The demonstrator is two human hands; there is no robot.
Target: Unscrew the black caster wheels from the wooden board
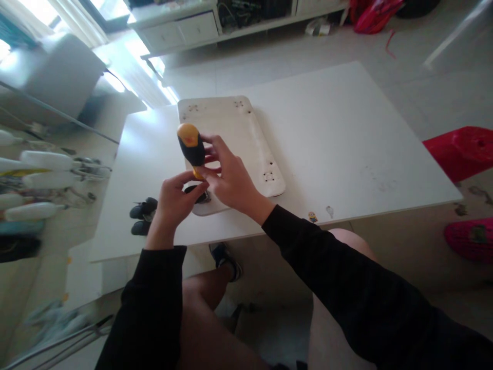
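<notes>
My right hand [233, 177] is closed around a screwdriver [191, 144] with a yellow and black handle, held upright with its butt toward me. Its tip is hidden behind my fingers. Beneath it, a black caster wheel [197, 194] sits at the near left corner of a cream-coloured board [227, 128]. My left hand [173, 200] is closed on this caster, thumb and fingers beside the screwdriver's lower end. Groups of small holes mark the board's other corners. More black caster wheels [141, 218] lie on the table to the left of my left hand.
The board lies flat on a white table [331, 139] whose near edge runs just above my legs. Red stools [462, 151] stand to the right. Several white bottles [50, 169] are on the left, and a white cabinet [196, 28] stands across the floor.
</notes>
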